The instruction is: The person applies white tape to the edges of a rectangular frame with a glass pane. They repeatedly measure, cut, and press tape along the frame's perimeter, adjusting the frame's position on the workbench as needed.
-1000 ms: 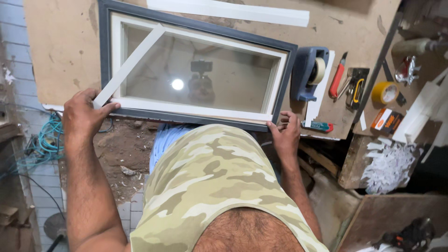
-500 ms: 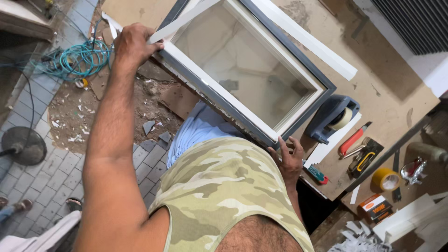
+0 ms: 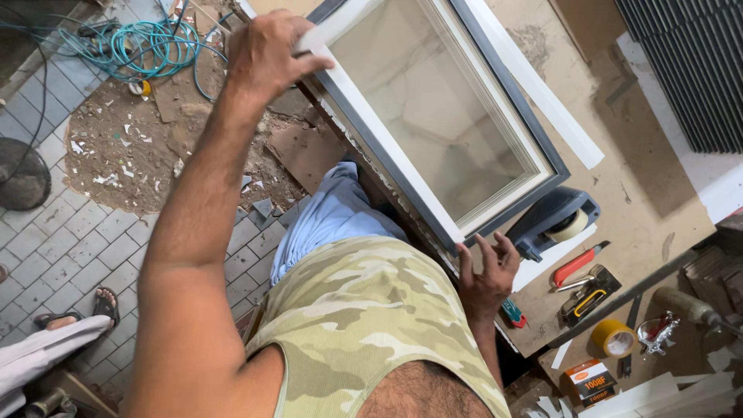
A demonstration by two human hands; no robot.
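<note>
1. The glazed window frame [image 3: 433, 124], grey outside and white inside, lies flat on the brown counter [image 3: 642, 193], with its near long edge running along the counter's front edge
2. The left hand [image 3: 267, 50] is closed over the frame's near left corner, fingers curled on top of the white edge and the end of a loose white strip [image 3: 340, 23]
3. The right hand [image 3: 487, 271] sits at the frame's near right corner, fingers spread and half open, fingertips touching the grey edge; it grips nothing firmly that can be seen
4. A long white trim strip [image 3: 534, 85] lies just beside the frame's far long edge, on bare counter
5. Just beside the frame's right end stands a grey tape dispenser [image 3: 553, 220]; beyond it a red utility knife [image 3: 576, 263], a black-and-yellow tool [image 3: 592, 290] and a yellow tape roll [image 3: 611, 337] crowd the counter's right corner
6. Past the trim strip the counter shows open board up to a dark ribbed panel [image 3: 689, 62]
7. Left of the counter edge lie paving, a dirt patch, and a coil of teal cable [image 3: 147, 46]; another person's sandalled foot [image 3: 77, 310] stands near
</note>
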